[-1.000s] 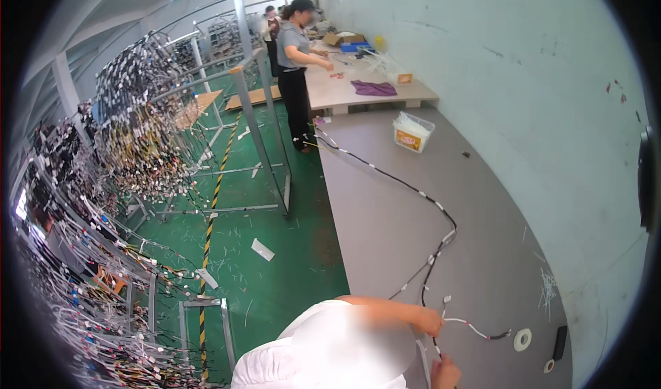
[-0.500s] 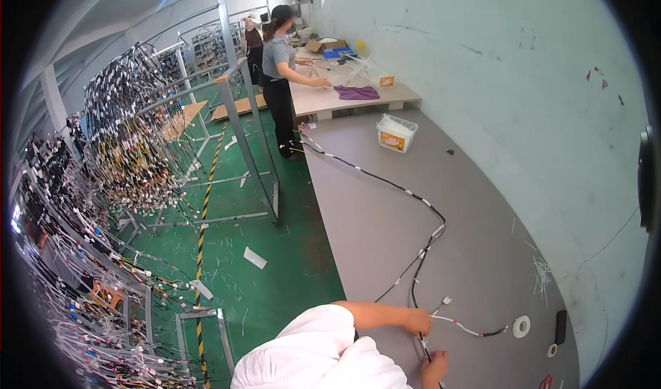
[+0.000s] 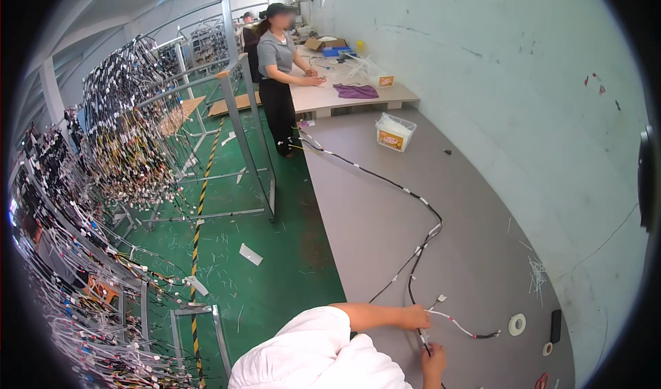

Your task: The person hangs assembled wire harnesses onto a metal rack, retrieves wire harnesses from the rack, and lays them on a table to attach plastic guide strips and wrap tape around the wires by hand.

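A long black wire harness with white tape bands runs down the grey table to my hands. My left hand is closed round it, thumb and fingers pinching the bundle. Just nearer to me, my right hand also grips the harness, fingers closed. A small whitish piece shows on the bundle between the hands; its kind is unclear. Beside my left hand, a white and black branch wire with red marks spreads to the right, and a short branch ends in a white connector.
At right lie a white tape roll, a smaller roll, a black block, red-handled scissors and white strips. Farther off are a clear bin and a co-worker. Harness racks stand left.
My right hand has moved up along the harness, closer to my left hand. The branch wire has shifted slightly. The co-worker has turned and drawn their hands together.
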Demonstrator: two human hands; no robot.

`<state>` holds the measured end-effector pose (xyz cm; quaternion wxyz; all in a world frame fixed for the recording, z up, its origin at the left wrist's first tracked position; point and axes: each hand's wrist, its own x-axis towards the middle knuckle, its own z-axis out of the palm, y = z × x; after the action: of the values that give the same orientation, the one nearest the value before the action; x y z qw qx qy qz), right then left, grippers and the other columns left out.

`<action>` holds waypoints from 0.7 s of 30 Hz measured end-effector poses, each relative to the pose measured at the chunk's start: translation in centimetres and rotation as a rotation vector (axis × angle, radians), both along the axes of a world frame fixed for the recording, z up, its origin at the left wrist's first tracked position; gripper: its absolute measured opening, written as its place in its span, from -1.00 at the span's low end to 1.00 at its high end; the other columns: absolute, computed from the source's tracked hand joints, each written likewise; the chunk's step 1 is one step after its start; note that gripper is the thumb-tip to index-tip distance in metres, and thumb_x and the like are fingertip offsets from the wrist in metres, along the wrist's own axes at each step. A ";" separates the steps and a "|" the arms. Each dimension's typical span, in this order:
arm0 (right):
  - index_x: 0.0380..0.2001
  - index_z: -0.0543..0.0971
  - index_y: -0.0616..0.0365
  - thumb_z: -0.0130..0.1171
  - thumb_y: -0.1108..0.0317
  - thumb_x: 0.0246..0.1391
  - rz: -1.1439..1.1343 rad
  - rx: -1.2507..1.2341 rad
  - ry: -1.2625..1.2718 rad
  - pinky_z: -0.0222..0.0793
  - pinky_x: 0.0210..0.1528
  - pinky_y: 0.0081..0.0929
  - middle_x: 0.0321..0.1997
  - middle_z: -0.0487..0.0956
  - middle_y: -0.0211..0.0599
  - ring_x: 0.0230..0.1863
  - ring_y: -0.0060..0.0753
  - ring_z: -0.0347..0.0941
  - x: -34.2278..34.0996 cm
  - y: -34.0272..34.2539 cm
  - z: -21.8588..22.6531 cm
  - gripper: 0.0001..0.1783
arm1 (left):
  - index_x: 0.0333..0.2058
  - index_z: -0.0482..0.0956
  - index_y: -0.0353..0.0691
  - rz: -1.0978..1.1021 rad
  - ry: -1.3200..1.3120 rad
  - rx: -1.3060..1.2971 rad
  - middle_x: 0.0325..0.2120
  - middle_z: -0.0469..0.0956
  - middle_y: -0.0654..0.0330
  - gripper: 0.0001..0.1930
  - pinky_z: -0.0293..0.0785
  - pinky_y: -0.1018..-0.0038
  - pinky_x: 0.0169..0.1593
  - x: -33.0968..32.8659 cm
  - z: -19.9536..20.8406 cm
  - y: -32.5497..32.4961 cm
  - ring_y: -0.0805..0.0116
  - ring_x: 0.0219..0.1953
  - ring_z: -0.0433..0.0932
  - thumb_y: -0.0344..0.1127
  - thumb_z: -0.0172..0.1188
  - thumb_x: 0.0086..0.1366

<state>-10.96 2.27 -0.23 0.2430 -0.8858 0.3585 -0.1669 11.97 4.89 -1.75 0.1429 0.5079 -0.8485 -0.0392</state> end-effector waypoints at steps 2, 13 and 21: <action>-0.39 0.46 0.15 0.26 0.37 -0.23 0.003 0.042 0.062 0.34 -0.32 -0.24 -0.41 0.45 -0.16 -0.36 -0.09 0.42 0.1 -0.4 0.2 -0.73 | -0.40 0.42 -0.08 0.013 0.001 0.001 -0.43 0.48 0.32 -0.83 0.42 0.37 -0.31 0.1 0.4 0.2 0.34 -0.20 0.46 -0.28 0.16 0.00; -0.49 0.46 0.11 0.25 0.43 -0.24 -0.079 -0.072 0.091 0.34 -0.37 -0.20 -0.38 0.46 -0.21 -0.39 -0.03 0.44 0.8 1.8 0.1 -0.82 | -0.25 0.55 0.00 -0.040 0.029 0.280 -0.33 0.49 0.31 -0.65 0.40 0.31 -0.18 0.4 2.0 0.4 0.35 -0.10 0.44 -0.08 0.27 -0.05; -0.46 0.49 0.11 0.27 0.44 -0.28 -0.141 -0.104 -0.111 0.35 -0.40 -0.19 -0.35 0.45 -0.21 -0.39 -0.04 0.45 0.8 3.8 -0.6 -0.78 | -0.35 0.59 0.10 -0.152 0.126 0.344 -0.34 0.49 0.38 -0.75 0.39 0.30 -0.22 1.3 1.0 0.7 0.32 -0.14 0.44 -0.03 0.24 -0.05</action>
<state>-10.17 6.09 -0.82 0.2038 -0.8592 0.3965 -0.2510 13.23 5.59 -0.76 0.1035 0.4557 -0.8547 -0.2260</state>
